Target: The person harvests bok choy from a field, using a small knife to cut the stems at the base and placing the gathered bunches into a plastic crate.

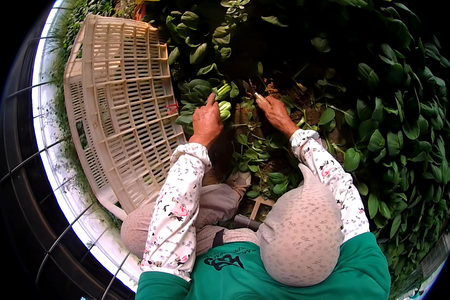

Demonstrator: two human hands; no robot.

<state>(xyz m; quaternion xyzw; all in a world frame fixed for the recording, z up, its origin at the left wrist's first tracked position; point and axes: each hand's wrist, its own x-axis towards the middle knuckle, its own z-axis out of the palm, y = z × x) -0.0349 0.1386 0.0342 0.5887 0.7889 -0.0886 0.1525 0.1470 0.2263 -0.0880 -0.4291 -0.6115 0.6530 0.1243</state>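
My left hand (pixel 207 122) is closed over a bunch of bok choy (pixel 225 111), its pale stem ends to the right of the fingers and its leaves to the left. The index finger points forward beside another bok choy (pixel 223 91). To the right, my right hand (pixel 276 112) grips the light handle of a small knife (pixel 250 89). Its dark blade points forward and left, apart from the bok choy. Under the blade, the soil is partly in shadow.
A white slatted plastic crate (pixel 135 86) stands at the left, close to my left forearm. Dense leafy plants (pixel 393 131) fill the right side. Small loose plants (pixel 253 153) lie on the soil between my arms. A pale wooden piece (pixel 261 203) is near my legs.
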